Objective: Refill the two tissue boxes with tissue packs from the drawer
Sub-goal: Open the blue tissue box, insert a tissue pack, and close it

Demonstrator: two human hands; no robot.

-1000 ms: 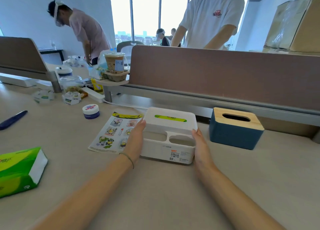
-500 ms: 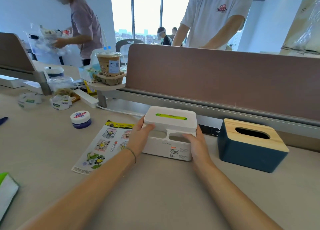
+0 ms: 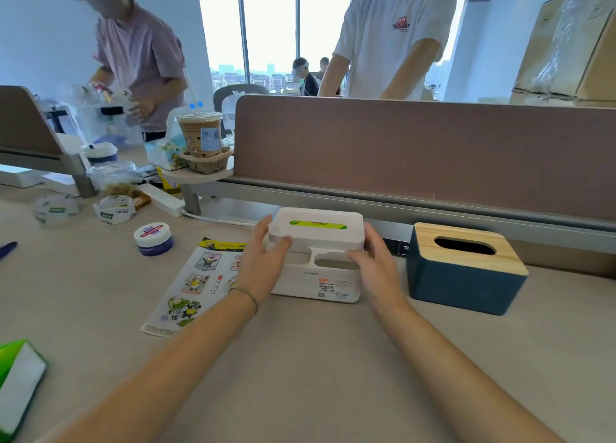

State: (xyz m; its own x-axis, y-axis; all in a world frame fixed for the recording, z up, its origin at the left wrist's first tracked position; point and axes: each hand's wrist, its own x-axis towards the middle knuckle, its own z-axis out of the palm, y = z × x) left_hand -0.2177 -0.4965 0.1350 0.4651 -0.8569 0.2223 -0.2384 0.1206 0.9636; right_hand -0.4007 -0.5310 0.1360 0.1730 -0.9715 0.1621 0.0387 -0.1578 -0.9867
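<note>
A white tissue box (image 3: 316,282) stands on the desk in front of the partition. Green tissue wrap shows through the slot of its white lid (image 3: 316,229). My left hand (image 3: 263,262) grips the lid's left end and my right hand (image 3: 376,266) grips its right end; the lid sits slightly raised above the base. To the right stands a dark blue tissue box (image 3: 463,282) with a wooden lid and an empty oval slot. A green tissue pack (image 3: 16,382) lies at the left edge of the desk, partly cut off.
A sticker sheet (image 3: 196,286) lies left of the white box, with a small round jar (image 3: 153,239) and tape rolls (image 3: 113,209) beyond it. An iced drink cup (image 3: 200,139) stands on a small shelf. Two people stand behind the brown partition (image 3: 433,155). Cardboard boxes (image 3: 566,42) are stacked at the far right.
Both hands moved up from the white box's base to its lid, which now sits a little higher. The view shifted, so the green pack slid to the left edge.
</note>
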